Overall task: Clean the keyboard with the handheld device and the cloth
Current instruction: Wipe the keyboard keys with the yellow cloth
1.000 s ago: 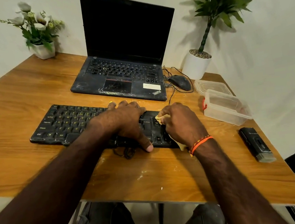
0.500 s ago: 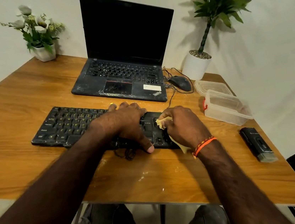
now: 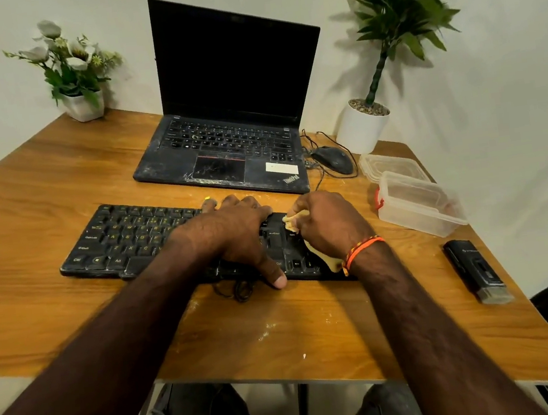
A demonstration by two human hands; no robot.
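Note:
A black keyboard (image 3: 124,236) lies across the wooden table (image 3: 24,210) in front of me. My left hand (image 3: 231,233) lies across the keyboard's middle, fingers spread over the keys and thumb on the table at the front edge, holding it down. My right hand (image 3: 330,224) grips a small yellow cloth (image 3: 293,220) and presses it on the keys at the keyboard's right end. A corner of the cloth sticks out under my wrist. The black handheld device (image 3: 477,270) lies on the table to the right, apart from both hands.
An open black laptop (image 3: 230,116) stands behind the keyboard, with a wired mouse (image 3: 332,160) to its right. A clear plastic box (image 3: 417,203) and its lid (image 3: 389,163) sit at the right. A flower pot (image 3: 84,106) and a potted plant (image 3: 362,124) stand at the back corners.
My right hand has shifted the cloth slightly over the right-end keys. My left hand stays pressed on the keyboard. The view has tilted a little.

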